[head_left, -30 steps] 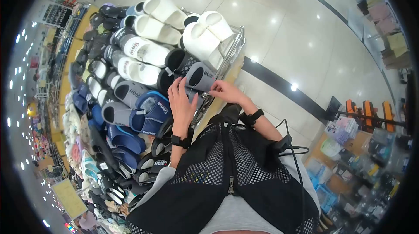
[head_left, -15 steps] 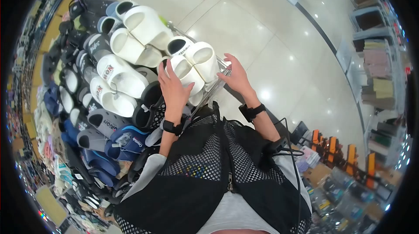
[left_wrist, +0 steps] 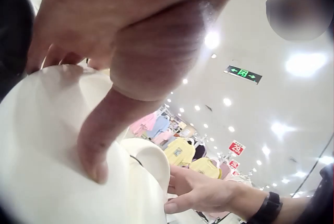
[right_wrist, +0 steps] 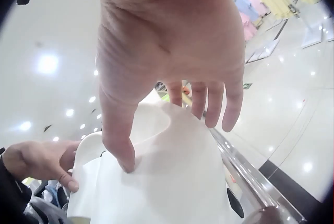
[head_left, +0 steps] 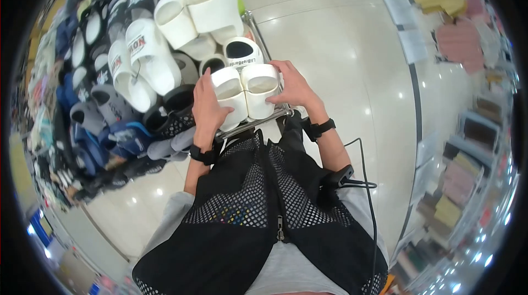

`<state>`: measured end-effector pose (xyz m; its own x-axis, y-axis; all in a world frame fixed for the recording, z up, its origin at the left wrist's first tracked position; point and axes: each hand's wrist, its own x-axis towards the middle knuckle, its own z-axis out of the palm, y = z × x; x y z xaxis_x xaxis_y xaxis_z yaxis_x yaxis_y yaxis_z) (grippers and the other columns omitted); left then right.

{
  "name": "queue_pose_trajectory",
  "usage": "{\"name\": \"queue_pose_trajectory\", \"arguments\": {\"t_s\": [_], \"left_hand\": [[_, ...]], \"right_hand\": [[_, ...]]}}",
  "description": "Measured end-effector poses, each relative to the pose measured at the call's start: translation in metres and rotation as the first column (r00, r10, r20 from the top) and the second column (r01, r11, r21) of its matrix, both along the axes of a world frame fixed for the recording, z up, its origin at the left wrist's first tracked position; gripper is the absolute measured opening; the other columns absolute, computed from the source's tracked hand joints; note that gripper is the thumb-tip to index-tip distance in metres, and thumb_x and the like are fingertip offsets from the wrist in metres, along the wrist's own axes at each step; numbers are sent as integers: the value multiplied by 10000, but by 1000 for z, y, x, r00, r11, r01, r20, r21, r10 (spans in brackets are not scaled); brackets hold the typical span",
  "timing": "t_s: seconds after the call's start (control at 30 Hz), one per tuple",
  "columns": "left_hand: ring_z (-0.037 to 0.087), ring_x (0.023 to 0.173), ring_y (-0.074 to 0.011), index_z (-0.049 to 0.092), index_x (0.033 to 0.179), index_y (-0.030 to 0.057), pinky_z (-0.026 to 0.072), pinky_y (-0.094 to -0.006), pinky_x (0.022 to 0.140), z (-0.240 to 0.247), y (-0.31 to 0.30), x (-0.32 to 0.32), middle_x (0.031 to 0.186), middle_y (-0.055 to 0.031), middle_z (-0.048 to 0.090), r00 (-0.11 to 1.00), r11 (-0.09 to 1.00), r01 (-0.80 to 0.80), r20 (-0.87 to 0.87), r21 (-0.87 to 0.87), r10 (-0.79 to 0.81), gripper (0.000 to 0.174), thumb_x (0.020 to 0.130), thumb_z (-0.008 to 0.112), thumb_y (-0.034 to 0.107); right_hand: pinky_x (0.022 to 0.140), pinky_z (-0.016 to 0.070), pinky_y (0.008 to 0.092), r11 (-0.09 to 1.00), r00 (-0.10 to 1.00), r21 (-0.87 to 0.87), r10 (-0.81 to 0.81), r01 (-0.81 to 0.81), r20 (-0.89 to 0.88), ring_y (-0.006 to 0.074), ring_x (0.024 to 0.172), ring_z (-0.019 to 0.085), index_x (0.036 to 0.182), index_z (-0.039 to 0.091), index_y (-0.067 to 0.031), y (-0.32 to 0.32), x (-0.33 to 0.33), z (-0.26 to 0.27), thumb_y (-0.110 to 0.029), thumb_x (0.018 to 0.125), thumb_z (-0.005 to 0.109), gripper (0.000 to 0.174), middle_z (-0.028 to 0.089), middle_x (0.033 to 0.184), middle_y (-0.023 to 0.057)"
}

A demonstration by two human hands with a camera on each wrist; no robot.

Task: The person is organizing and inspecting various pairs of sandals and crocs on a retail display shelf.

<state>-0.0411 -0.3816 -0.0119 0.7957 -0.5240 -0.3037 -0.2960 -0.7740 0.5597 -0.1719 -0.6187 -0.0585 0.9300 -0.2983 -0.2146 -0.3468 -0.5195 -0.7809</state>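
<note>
A pair of white slides (head_left: 246, 92) stands side by side at the near end of a shoe rack, against its metal rail (head_left: 258, 120). My left hand (head_left: 210, 103) grips the left slide from the side. In the left wrist view, the left hand (left_wrist: 78, 109) has its thumb pressed on the white slide (left_wrist: 42, 172). My right hand (head_left: 284, 84) holds the right slide. In the right wrist view, the right hand (right_wrist: 167, 138) has its thumb on the white slide (right_wrist: 172, 187) and its fingers hooked over the far edge.
More white slides (head_left: 192, 9) and grey, blue and black slides (head_left: 110, 108) fill the rack to the left. Glossy floor (head_left: 341, 58) lies to the right, with shop shelves (head_left: 467, 130) beyond. A black cable (head_left: 366, 168) hangs at my right side.
Both hands left the grey slide lower on the rack and moved to the white pair at its end, which they now hold. The view has swung round the rack's corner.
</note>
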Motion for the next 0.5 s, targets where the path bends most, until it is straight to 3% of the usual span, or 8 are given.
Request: {"name": "queue_pose_trajectory", "arguments": {"t_s": [0.13,0.2,0.27,0.37,0.43,0.5], "left_hand": [[412,1428,-351,296,1583,129,460,-466,1121,-14,-3,-8,1536,-128,439,983,988,-151,108,35,146,1232,535,923,-30],[426,1419,-350,339,1567,127,455,-450,1126,-28,-3,-19,1525,-132,461,966,973,-231,122,23,227,1216,511,913,-55],[444,1407,-353,392,1542,121,452,-437,1126,-38,0,-7,1511,-132,486,950,975,-212,219,-66,221,1186,487,890,-92],[461,1396,-360,435,1517,154,471,-450,1094,-32,-16,-13,1500,-123,503,930,946,-320,206,53,304,1175,459,863,-129],[468,1389,-360,438,1515,155,485,-462,1075,-32,-21,-11,1500,-107,506,919,929,-351,232,116,318,1168,465,862,-133],[488,1370,-354,446,1509,156,503,-474,1052,-23,-29,-14,1495,-89,513,906,899,-391,253,198,339,1134,491,854,-130]], "right_hand": [[1053,490,443,985,985,-38,167,-166,42,382,1260,534,1399,492,-70,2,24,-13,-330,578,917,960,524,1317,183],[1033,501,456,967,967,-78,233,-241,-99,383,1252,531,1388,490,-78,-1,22,-15,-412,580,916,972,517,1300,186],[1024,504,474,945,952,-119,303,-306,-38,394,1250,543,1401,467,-79,-12,29,-12,-474,626,909,976,524,1308,207],[1048,488,479,924,929,-120,368,-362,29,423,1232,553,1422,455,-49,-27,16,-20,-463,653,905,983,534,1302,219],[1080,468,452,899,887,-16,436,-439,151,410,1313,519,1486,405,-15,-39,11,-36,-464,714,890,1016,495,1430,235],[1093,459,448,871,862,34,479,-490,165,407,1319,519,1505,384,-9,-57,4,-44,-454,734,879,1019,492,1446,248]]}}
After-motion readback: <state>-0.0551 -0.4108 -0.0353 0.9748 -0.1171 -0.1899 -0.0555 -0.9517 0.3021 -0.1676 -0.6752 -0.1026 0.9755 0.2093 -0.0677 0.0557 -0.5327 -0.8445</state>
